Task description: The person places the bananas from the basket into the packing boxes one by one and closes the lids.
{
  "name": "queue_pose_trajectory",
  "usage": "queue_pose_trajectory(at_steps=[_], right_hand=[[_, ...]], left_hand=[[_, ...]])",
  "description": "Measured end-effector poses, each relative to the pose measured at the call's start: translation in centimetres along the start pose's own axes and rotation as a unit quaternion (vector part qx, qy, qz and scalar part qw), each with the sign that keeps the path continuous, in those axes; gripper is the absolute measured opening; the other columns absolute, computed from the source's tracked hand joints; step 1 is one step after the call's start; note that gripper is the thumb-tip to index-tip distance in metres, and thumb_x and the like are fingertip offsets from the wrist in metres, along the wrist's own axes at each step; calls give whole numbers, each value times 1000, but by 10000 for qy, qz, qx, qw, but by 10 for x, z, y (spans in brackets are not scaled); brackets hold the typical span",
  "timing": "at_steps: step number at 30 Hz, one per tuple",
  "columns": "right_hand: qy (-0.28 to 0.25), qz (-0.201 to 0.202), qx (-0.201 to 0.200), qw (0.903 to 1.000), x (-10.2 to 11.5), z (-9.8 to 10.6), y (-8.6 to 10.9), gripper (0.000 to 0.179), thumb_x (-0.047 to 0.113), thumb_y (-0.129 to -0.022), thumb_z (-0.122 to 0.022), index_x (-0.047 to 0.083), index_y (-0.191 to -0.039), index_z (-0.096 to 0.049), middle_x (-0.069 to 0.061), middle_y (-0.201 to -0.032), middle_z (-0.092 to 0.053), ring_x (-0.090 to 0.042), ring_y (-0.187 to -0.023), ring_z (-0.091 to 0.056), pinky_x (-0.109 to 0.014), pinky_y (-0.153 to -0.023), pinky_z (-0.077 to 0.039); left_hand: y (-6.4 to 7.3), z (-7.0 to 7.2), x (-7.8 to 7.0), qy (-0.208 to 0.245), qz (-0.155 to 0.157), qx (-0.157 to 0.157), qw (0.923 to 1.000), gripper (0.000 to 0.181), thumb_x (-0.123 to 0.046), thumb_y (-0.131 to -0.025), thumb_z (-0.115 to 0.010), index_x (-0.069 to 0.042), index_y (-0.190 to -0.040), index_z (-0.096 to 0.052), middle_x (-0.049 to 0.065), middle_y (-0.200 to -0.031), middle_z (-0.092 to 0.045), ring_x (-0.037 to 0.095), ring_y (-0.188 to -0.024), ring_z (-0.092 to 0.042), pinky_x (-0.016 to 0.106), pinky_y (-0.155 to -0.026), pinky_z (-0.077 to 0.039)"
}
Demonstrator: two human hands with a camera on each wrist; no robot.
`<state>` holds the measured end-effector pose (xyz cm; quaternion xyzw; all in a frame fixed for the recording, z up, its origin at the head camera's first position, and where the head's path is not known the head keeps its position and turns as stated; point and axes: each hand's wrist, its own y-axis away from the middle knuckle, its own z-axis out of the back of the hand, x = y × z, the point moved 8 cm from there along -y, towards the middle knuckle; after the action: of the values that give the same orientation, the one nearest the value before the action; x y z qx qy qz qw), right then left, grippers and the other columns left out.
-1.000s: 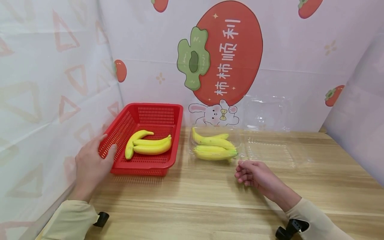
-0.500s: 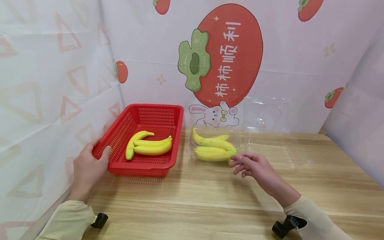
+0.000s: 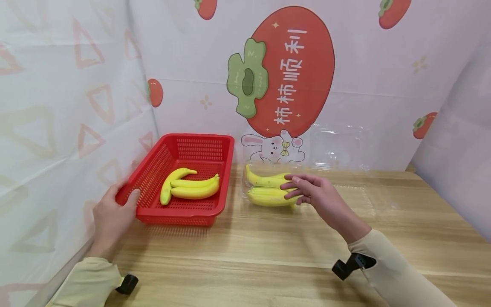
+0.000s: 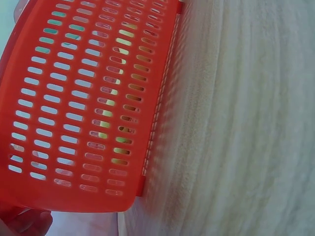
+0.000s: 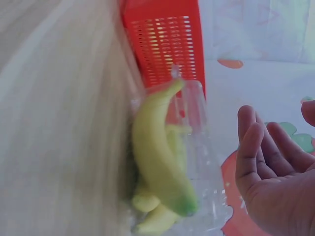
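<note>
At the near-left corner of the red plastic basket (image 3: 203, 212), my left hand (image 3: 115, 213) grips the rim, its thumb on the inner side. The left wrist view shows curled fingertips (image 4: 43, 221) just under the rim. Inside the basket lie a single banana (image 3: 168, 187) and a joined pair of bananas (image 3: 195, 192). My right hand (image 3: 316, 196) hovers over the right end of a clear plastic box (image 3: 245, 200) with several bananas (image 3: 268, 198) in it. Its fingers are spread and relaxed, holding nothing, and hide part of the bananas.
Right of the banana-filled box, another clear plastic tray (image 3: 356, 200) lies on the wooden table (image 3: 230, 264), with a clear lid (image 3: 339, 147) upright behind it. A printed cloth backdrop (image 3: 192, 55) closes off the back, and cloth walls stand at both sides.
My right hand has risen from the table and moved forward and left over the bananas, its fingers spreading. The left hand has shifted slightly left, the basket's near-left rim with it.
</note>
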<state>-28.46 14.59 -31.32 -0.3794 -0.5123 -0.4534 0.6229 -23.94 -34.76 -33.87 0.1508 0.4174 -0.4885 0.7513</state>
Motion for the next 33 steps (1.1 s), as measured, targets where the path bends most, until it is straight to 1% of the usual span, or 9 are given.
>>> queue_pose_trajectory(at_steps=[4,7,14,19,22,24,29,33], right_hand=[[-52,198,24,9998,15,-3,-13,50,36,-110,-56,2,-147,-59,-5,-127,-77,-13,-104,-76,-27,-86,-61],[-126,309,61,9994,24,-6,-23,49,35,-110,-56,4,-147,-60,-3,-127,-77,-13,-105,-76,-25,-85,-60],[-147,359,47,9992,40,-19,-43,45,37,-109,-59,10,-144,-64,-4,-127,-78,-16,-108,-76,-26,-85,-61],[-155,495,86,9986,50,-33,-54,42,36,-109,-59,11,-142,-65,-14,-133,-75,-20,-111,-76,-27,-85,-61],[-233,550,104,9982,54,-40,-60,40,34,-109,-59,11,-140,-66,-16,-134,-74,-20,-110,-76,-27,-86,-61],[-268,564,97,9980,57,-45,-64,38,34,-108,-60,12,-138,-67,-14,-132,-75,-20,-110,-76,-28,-86,-61],[-241,671,209,9972,64,-59,-75,37,33,-108,-59,16,-141,-67,-15,-131,-75,-22,-109,-76,-28,-86,-61],[-307,780,352,9959,71,-71,-80,39,30,-109,-58,14,-143,-66,-18,-132,-74,-29,-113,-76,-27,-85,-61]], left_hand=[[0,2,1,56,-68,-161,9998,61,-36,-107,-55,-14,-162,-45,29,-157,-52,49,-135,-54,69,-110,-49],[1,2,1,88,-81,-206,9997,60,-34,-106,-56,-13,-162,-46,29,-156,-53,49,-135,-55,68,-111,-48],[1,1,0,140,-65,-174,9997,58,-34,-107,-55,-14,-161,-47,28,-157,-52,48,-135,-55,67,-111,-49],[3,1,-1,223,-49,-93,9997,58,-34,-107,-53,-16,-162,-46,21,-163,-48,46,-141,-52,66,-113,-47],[4,1,-1,257,-61,-96,9996,58,-33,-107,-53,-17,-162,-46,19,-165,-48,45,-142,-52,65,-113,-47],[5,2,-2,264,-82,-113,9996,57,-33,-107,-53,-17,-162,-47,19,-164,-48,45,-142,-52,65,-113,-47],[6,1,-1,278,-103,-106,9995,57,-33,-107,-53,-17,-162,-46,18,-164,-48,44,-141,-53,65,-111,-48],[5,0,0,298,-90,-113,9995,57,-34,-108,-53,-18,-162,-46,18,-164,-48,43,-139,-54,65,-110,-49]])
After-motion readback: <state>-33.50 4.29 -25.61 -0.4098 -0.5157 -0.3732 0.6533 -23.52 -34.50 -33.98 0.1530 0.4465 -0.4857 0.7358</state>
